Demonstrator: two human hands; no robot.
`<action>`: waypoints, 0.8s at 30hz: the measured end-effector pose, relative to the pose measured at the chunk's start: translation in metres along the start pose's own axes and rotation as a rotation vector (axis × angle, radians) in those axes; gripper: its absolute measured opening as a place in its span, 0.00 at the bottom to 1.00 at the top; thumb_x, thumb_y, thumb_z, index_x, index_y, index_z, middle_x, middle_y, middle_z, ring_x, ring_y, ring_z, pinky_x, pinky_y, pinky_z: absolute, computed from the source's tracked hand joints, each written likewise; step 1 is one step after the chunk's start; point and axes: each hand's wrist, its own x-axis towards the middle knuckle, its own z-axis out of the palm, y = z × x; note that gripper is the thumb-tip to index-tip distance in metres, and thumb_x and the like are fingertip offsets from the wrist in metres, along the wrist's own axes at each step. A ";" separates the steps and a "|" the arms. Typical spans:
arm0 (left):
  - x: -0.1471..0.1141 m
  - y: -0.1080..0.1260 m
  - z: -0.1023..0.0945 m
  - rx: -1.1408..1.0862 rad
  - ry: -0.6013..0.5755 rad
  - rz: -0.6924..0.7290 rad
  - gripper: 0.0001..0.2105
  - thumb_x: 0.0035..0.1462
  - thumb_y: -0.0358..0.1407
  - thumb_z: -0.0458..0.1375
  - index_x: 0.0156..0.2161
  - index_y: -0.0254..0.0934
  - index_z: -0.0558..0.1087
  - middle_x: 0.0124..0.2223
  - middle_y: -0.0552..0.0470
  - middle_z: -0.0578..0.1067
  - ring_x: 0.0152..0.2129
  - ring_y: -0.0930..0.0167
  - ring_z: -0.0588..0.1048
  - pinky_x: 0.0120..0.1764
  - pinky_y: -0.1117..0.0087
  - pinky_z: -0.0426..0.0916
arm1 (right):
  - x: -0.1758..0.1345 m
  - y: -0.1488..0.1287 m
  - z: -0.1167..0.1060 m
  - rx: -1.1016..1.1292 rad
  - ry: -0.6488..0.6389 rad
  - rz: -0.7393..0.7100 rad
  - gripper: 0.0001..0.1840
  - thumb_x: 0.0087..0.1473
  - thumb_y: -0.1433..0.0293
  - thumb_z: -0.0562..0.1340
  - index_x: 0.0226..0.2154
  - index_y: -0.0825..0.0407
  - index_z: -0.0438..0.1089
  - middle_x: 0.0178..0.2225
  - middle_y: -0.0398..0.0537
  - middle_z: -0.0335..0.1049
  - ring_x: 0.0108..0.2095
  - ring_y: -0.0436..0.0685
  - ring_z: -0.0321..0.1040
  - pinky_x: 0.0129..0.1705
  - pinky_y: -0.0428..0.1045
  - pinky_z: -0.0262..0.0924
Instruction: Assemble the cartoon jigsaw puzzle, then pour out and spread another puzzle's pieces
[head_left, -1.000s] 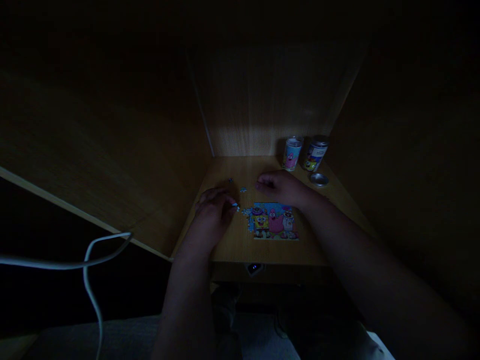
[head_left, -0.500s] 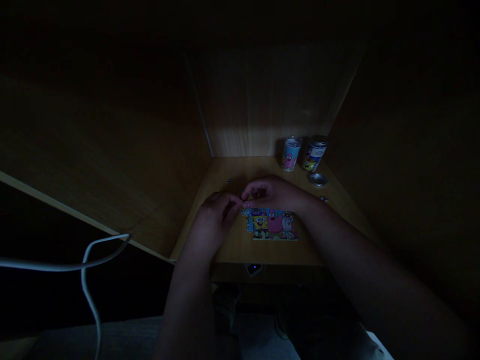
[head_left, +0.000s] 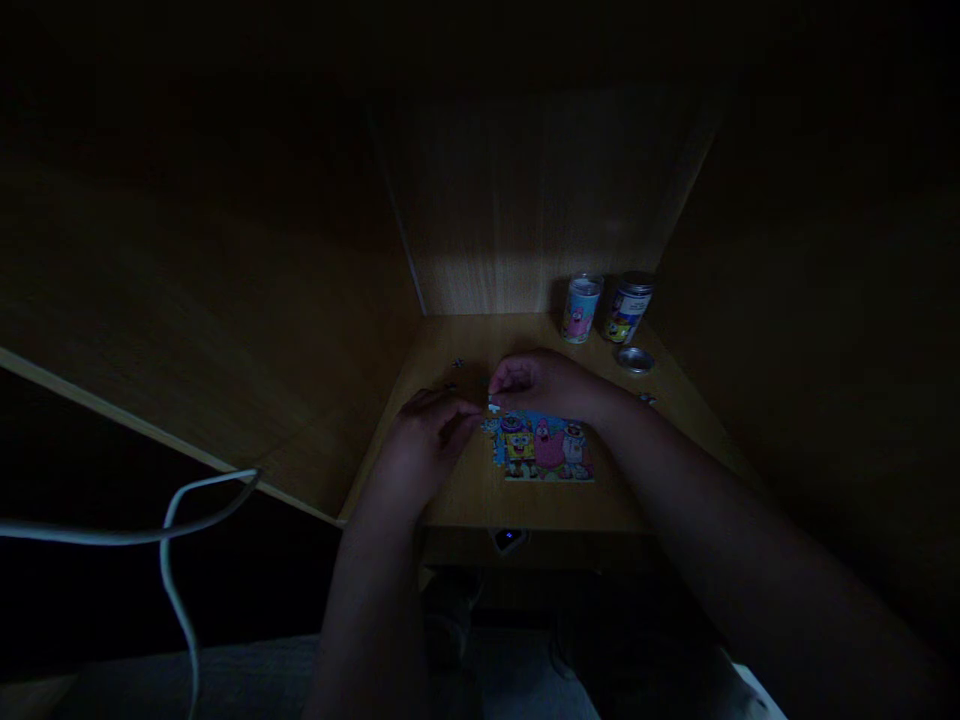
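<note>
A partly assembled cartoon jigsaw puzzle (head_left: 549, 450) lies flat on the wooden surface, its left edge uneven. My right hand (head_left: 544, 383) is over the puzzle's top edge, thumb and fingers pinched on a small pale puzzle piece (head_left: 493, 405). Just left of the puzzle's upper corner is my left hand (head_left: 431, 430), its thumb and index finger drawn together. Whether a piece sits between those left fingertips is too dark to tell. Loose puzzle pieces (head_left: 458, 363) lie beyond my left hand.
At the back right stand two cartoon-printed cans, one with a clear top (head_left: 582, 308) and one with a dark lid (head_left: 628, 306). A round metal lid (head_left: 635, 360) lies before them. More pieces (head_left: 647, 398) rest by my right forearm. A white cable (head_left: 176, 570) hangs at left.
My fingertips have parted slightly, the right hand shifting a little to the right. The pale puzzle piece now shows at the right fingertips.
</note>
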 end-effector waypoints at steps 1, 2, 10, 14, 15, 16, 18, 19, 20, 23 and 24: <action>0.000 -0.001 0.000 -0.008 -0.019 0.012 0.05 0.70 0.33 0.63 0.42 0.42 0.82 0.43 0.50 0.85 0.43 0.62 0.82 0.49 0.59 0.75 | 0.001 0.001 0.000 -0.012 0.007 0.001 0.09 0.54 0.67 0.73 0.38 0.50 0.79 0.35 0.44 0.82 0.36 0.54 0.78 0.39 0.48 0.70; -0.001 -0.002 0.000 -0.021 -0.030 0.017 0.06 0.69 0.32 0.62 0.43 0.43 0.83 0.44 0.51 0.85 0.43 0.62 0.82 0.49 0.59 0.75 | 0.001 0.002 0.000 -0.033 0.012 -0.001 0.09 0.54 0.67 0.73 0.39 0.50 0.79 0.36 0.45 0.83 0.36 0.54 0.78 0.40 0.49 0.71; -0.001 -0.002 0.002 -0.029 -0.107 0.059 0.11 0.64 0.27 0.60 0.41 0.44 0.84 0.44 0.51 0.86 0.45 0.61 0.83 0.52 0.57 0.75 | -0.001 -0.004 0.000 -0.229 -0.025 -0.020 0.07 0.59 0.68 0.71 0.42 0.48 0.83 0.39 0.45 0.85 0.40 0.55 0.80 0.43 0.48 0.71; -0.001 -0.003 0.003 -0.029 -0.131 0.064 0.11 0.64 0.28 0.60 0.41 0.44 0.84 0.44 0.52 0.86 0.44 0.62 0.83 0.51 0.56 0.75 | -0.001 -0.006 0.001 -0.267 -0.053 -0.025 0.08 0.61 0.70 0.70 0.43 0.49 0.84 0.40 0.45 0.85 0.39 0.54 0.80 0.42 0.48 0.70; -0.001 -0.003 0.003 -0.026 -0.136 0.058 0.11 0.64 0.28 0.60 0.41 0.44 0.84 0.44 0.51 0.86 0.44 0.61 0.83 0.51 0.56 0.75 | -0.001 -0.006 0.001 -0.273 -0.056 -0.027 0.08 0.61 0.70 0.70 0.43 0.49 0.84 0.40 0.46 0.85 0.39 0.54 0.80 0.42 0.48 0.70; -0.001 -0.004 0.004 -0.023 -0.140 0.050 0.11 0.65 0.28 0.59 0.41 0.43 0.84 0.44 0.51 0.86 0.44 0.61 0.83 0.50 0.56 0.75 | -0.001 -0.006 0.001 -0.279 -0.059 -0.027 0.08 0.61 0.70 0.70 0.44 0.49 0.83 0.40 0.46 0.85 0.39 0.54 0.80 0.42 0.48 0.70; -0.002 -0.003 0.004 -0.026 -0.144 0.032 0.11 0.65 0.29 0.59 0.41 0.43 0.84 0.43 0.51 0.86 0.43 0.62 0.83 0.49 0.56 0.76 | -0.001 -0.005 0.002 -0.292 -0.063 -0.031 0.08 0.61 0.70 0.70 0.44 0.49 0.83 0.40 0.47 0.85 0.39 0.54 0.80 0.43 0.49 0.70; -0.002 -0.003 0.004 -0.029 -0.145 0.022 0.11 0.65 0.29 0.59 0.41 0.43 0.84 0.43 0.51 0.86 0.43 0.62 0.83 0.49 0.56 0.76 | 0.000 -0.005 0.002 -0.300 -0.067 -0.032 0.08 0.61 0.70 0.70 0.44 0.50 0.83 0.40 0.47 0.85 0.39 0.54 0.80 0.43 0.49 0.70; -0.002 -0.002 0.004 -0.032 -0.145 0.013 0.11 0.65 0.29 0.58 0.41 0.43 0.84 0.43 0.51 0.87 0.42 0.62 0.83 0.50 0.56 0.76 | 0.000 -0.005 0.002 -0.312 -0.071 -0.034 0.08 0.61 0.70 0.70 0.44 0.50 0.83 0.40 0.46 0.85 0.39 0.54 0.80 0.42 0.48 0.70; -0.001 -0.002 0.004 -0.028 -0.148 -0.001 0.11 0.64 0.29 0.58 0.42 0.44 0.84 0.43 0.51 0.87 0.42 0.62 0.84 0.50 0.56 0.76 | 0.000 -0.003 0.002 -0.353 -0.077 -0.036 0.08 0.62 0.70 0.70 0.44 0.50 0.83 0.39 0.46 0.85 0.38 0.53 0.79 0.40 0.47 0.68; -0.002 -0.002 0.004 -0.025 -0.147 0.000 0.11 0.64 0.30 0.59 0.42 0.44 0.84 0.43 0.52 0.87 0.42 0.62 0.84 0.50 0.56 0.76 | 0.001 -0.003 0.002 -0.364 -0.076 -0.036 0.09 0.61 0.70 0.70 0.45 0.50 0.83 0.39 0.45 0.85 0.38 0.53 0.79 0.40 0.47 0.68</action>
